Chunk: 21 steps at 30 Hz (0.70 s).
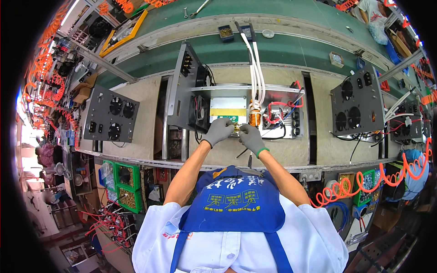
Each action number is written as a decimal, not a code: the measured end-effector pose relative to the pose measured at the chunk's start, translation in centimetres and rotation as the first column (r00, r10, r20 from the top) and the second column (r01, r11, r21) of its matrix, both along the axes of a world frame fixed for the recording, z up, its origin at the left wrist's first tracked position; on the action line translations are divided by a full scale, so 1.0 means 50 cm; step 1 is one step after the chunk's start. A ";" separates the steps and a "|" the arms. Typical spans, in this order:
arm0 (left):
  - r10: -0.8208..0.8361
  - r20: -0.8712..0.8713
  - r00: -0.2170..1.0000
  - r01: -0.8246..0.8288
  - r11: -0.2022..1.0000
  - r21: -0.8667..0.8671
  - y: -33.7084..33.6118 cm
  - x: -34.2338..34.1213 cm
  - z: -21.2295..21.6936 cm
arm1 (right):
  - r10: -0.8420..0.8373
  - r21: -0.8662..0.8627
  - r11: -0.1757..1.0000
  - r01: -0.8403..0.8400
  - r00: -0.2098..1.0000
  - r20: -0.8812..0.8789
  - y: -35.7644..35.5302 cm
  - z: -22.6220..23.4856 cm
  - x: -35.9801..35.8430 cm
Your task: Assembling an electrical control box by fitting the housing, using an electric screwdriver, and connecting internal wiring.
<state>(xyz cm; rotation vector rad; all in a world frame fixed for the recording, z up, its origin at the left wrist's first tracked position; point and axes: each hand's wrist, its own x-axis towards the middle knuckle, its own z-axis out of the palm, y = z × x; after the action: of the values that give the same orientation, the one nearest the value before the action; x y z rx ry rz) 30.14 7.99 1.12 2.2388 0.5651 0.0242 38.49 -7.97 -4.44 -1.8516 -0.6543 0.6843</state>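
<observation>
Both hands wear grey gloves and meet at the front edge of an open metal electronics chassis (277, 98). My left hand (219, 130) and my right hand (251, 137) pinch a small brass-coloured part (237, 130) between them. Just behind the fingers stands a copper-wound coil (255, 118) with white cables (256, 68) rising from it. A yellow and white label plate (227, 111) lies beside the coil. Red and black wires (284, 109) run across the chassis on the right.
A grey panel with fans (184, 91) stands upright left of the chassis. Other fan panels lie at the far left (110, 119) and right (357, 102). A green conveyor belt (291, 50) runs behind. Green bins of small parts (127, 186) hang below the bench, near orange coiled hoses (364, 186).
</observation>
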 end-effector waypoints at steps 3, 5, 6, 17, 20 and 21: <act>0.049 -0.046 0.998 -0.057 0.976 -0.210 0.005 -0.008 0.000 | -0.039 0.031 0.998 0.048 0.973 -0.227 -0.003 0.033 -0.008; 0.058 -0.055 0.997 -0.071 0.957 -0.281 0.009 -0.012 -0.002 | -0.042 0.062 0.996 0.061 0.964 -0.264 -0.002 0.046 -0.011; 0.060 -0.064 0.996 -0.079 0.933 -0.351 0.009 -0.012 0.001 | -0.051 0.092 0.992 0.082 0.952 -0.301 -0.003 0.046 -0.011; 0.220 -0.146 0.965 -0.261 0.882 -0.392 0.001 0.001 0.000 | -0.104 0.149 0.985 0.090 0.991 0.089 0.011 0.068 -0.027; 0.442 0.016 0.897 -0.400 0.826 -0.398 -0.012 0.004 0.014 | -0.126 0.167 0.978 0.120 0.992 0.024 0.012 0.077 -0.031; 0.564 0.150 0.812 -0.457 0.774 -0.438 -0.016 0.006 0.023 | -0.135 0.191 0.972 0.140 0.990 -0.040 0.010 0.077 -0.030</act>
<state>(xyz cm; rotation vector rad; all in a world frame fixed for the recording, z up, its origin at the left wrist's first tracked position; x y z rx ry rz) 30.45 7.17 2.30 1.6027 0.9309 0.4643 37.01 -7.47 -0.59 -1.6877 -0.5490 0.5345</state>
